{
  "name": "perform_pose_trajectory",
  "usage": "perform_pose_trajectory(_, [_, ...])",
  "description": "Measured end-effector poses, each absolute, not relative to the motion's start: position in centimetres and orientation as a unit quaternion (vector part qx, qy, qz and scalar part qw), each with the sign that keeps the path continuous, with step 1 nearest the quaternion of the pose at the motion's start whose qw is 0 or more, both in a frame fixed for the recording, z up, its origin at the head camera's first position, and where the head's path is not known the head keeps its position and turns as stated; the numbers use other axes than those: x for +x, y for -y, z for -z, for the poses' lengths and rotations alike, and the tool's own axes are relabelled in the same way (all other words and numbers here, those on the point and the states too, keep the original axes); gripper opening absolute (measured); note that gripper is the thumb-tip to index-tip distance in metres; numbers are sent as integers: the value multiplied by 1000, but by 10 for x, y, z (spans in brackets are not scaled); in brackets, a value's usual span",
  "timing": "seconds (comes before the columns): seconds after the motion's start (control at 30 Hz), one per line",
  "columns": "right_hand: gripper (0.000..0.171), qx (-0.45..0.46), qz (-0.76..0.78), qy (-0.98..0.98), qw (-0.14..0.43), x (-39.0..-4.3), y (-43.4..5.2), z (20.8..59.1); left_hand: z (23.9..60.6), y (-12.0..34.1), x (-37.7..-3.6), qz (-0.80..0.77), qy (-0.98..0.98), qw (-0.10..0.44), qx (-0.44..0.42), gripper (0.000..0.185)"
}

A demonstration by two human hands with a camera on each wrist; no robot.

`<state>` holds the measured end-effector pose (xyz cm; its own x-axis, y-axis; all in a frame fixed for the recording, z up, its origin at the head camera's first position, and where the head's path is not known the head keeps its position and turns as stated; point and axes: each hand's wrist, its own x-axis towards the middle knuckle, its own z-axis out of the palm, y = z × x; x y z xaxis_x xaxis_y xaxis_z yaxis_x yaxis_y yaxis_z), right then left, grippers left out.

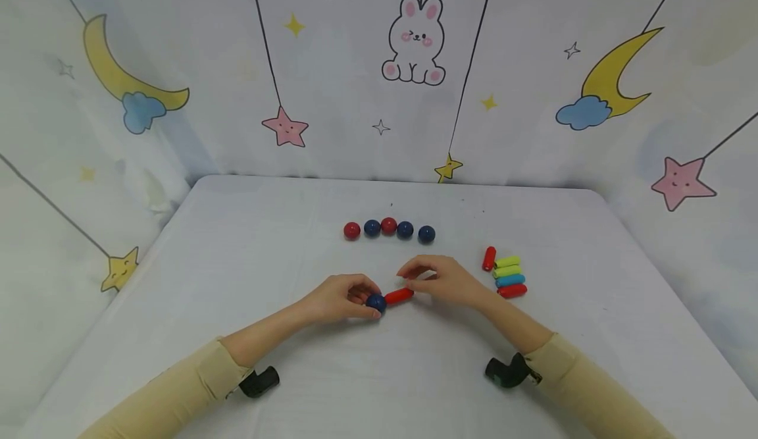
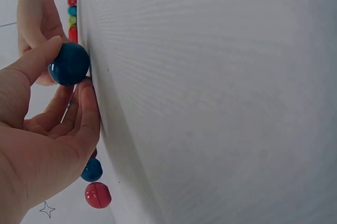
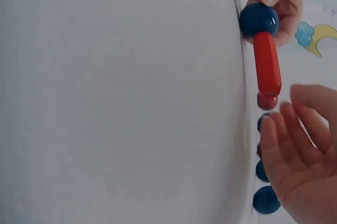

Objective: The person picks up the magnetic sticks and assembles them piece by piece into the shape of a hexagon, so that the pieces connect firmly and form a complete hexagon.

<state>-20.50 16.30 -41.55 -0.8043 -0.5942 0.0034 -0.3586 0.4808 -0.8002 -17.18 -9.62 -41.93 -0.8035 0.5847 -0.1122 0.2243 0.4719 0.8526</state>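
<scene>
My left hand (image 1: 339, 298) holds a shiny dark blue ball (image 1: 376, 304) between thumb and fingers, low over the white table. In the left wrist view the thumb lies on one side of this ball (image 2: 69, 64) and the fingertips on the other. A red rod (image 1: 399, 295) juts from the ball toward the right, one end against it. My right hand (image 1: 439, 278) is at the rod's far end with fingers loosely bent. The right wrist view shows a gap between those fingertips and the faceted red rod (image 3: 267, 63), and nothing inside the hand.
Behind the hands, red and blue balls (image 1: 388, 226) form a loose row. To the right lie a red rod (image 1: 489, 258), yellow-green rods (image 1: 506, 272), a blue rod (image 1: 510, 281) and another red rod (image 1: 512, 291). A patterned curtain (image 1: 355, 64) stands behind the table.
</scene>
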Motion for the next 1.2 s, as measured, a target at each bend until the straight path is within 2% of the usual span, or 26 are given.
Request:
perform_pose_trajectory(0.27, [26,-84,499,-862,36,-228,-177,415,419,97,-171,-454,-835,198,241,35])
perform_pose_trajectory(0.47, [43,-1,531,-846,47,-246,-182,412,419,97,-170,-456,-833,198,242,35])
perform_pose_trajectory(0.7, [47,4,486,-870,79,-260,-180,418,420,97,-171,-462,-830,198,242,35])
perform_pose_trajectory(1.2, [43,-30,429,-900,70,-265,-179,426,421,96,-171,-461,-834,197,232,36])
